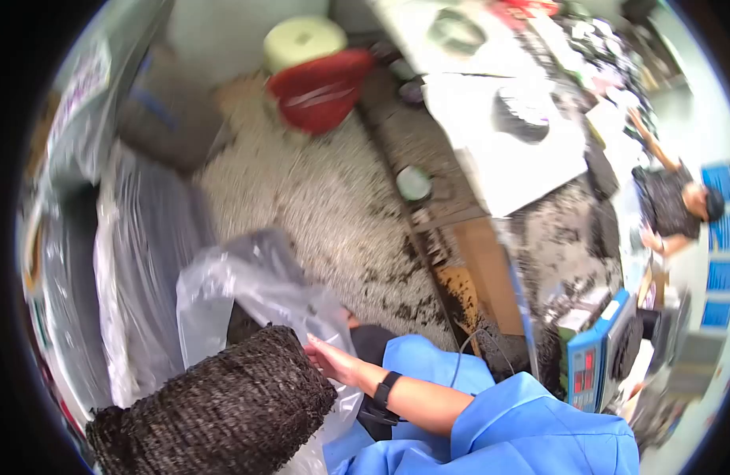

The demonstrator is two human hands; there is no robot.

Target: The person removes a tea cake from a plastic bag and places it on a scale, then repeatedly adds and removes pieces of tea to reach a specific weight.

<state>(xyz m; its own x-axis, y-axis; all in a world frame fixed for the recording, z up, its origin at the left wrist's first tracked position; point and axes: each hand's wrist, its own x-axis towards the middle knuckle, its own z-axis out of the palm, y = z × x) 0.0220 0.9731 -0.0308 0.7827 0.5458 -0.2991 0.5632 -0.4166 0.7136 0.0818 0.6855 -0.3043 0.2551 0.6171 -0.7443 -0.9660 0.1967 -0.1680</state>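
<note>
A thick, dark bundle [214, 400] with a rough, layered surface, resembling stacked dried seaweed sheets, fills the lower left, close to the camera. My right hand [333, 361], with a black watch on its wrist, grips the bundle's right end; part of its fingers is hidden by the bundle. My left hand is not visible. Behind and below the bundle is an open clear plastic bag [258, 273], crumpled around dark contents that show only in part.
Large plastic-wrapped sacks [147, 261] stand at left. A red basin-like item [321, 91] leans by a pale yellow tub [303, 41]. Dark crumbs litter the floor [301, 198]. At right are a white-topped table [499, 166], a blue scale [587, 364] and another person [670, 202].
</note>
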